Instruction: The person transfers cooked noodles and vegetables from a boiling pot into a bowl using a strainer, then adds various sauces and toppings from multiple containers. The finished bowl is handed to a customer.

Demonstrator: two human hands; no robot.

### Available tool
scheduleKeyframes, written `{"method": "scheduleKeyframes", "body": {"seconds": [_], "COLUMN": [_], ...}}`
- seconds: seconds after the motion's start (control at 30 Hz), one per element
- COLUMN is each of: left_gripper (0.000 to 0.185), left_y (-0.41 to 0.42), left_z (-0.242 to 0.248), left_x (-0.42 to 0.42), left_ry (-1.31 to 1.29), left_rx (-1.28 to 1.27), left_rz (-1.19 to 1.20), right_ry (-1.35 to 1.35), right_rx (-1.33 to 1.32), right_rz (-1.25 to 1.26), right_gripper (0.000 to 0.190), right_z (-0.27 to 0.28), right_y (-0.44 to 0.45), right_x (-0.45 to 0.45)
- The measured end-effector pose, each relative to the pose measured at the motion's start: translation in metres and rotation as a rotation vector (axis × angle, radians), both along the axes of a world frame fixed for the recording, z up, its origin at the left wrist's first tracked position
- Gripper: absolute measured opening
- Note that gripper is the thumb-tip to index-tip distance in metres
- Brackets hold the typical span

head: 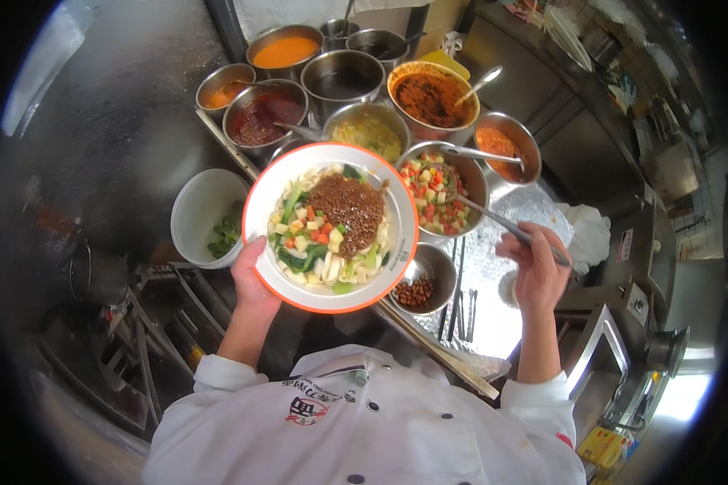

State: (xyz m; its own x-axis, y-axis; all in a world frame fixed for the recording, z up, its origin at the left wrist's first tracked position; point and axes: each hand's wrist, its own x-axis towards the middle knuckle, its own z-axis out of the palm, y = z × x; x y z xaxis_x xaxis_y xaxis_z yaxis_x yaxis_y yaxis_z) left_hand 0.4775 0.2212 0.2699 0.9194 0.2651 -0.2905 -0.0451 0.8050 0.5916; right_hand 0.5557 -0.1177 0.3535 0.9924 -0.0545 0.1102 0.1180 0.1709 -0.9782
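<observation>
My left hand grips the lower left rim of a white bowl with an orange edge. Wide noodles, leafy greens, brown minced sauce and diced vegetables lie in it. In my right hand is the handle of a metal spoon. Its bowl end rests among diced orange, green and pale vegetables in a steel pot. Below that pot, a smaller steel bowl contains brown nuts or beans. The white bowl hides part of the counter.
Several steel pots of sauce crowd the back, including one of red chili sauce and one of orange liquid. A ladle lies across two pots. A white tub of greens stands left. Chopsticks lie on the foil-like counter.
</observation>
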Motion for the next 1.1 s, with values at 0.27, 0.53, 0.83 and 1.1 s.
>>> {"method": "scheduleKeyframes", "body": {"seconds": [0.27, 0.53, 0.83, 1.1], "left_gripper": [0.060, 0.064, 0.062, 0.060], "left_y": [0.001, 0.020, 0.023, 0.024], "left_z": [0.005, -0.016, -0.018, -0.017], "left_x": [0.006, 0.020, 0.025, 0.030], "left_ry": [0.005, 0.038, 0.024, 0.004], "left_rx": [0.033, 0.079, 0.158, 0.058], "left_rz": [-0.028, -0.021, -0.018, 0.000], "right_ry": [-0.765, -0.823, -0.904, -0.744], "right_rx": [-0.697, -1.032, -0.998, -1.107], "right_rz": [0.502, 0.311, 0.391, 0.364], "right_gripper": [0.027, 0.022, 0.025, 0.019], "right_z": [0.031, -0.044, -0.095, -0.098], "right_y": [0.042, 0.083, 0.104, 0.108], "right_x": [-0.028, 0.116, 0.160, 0.166]}}
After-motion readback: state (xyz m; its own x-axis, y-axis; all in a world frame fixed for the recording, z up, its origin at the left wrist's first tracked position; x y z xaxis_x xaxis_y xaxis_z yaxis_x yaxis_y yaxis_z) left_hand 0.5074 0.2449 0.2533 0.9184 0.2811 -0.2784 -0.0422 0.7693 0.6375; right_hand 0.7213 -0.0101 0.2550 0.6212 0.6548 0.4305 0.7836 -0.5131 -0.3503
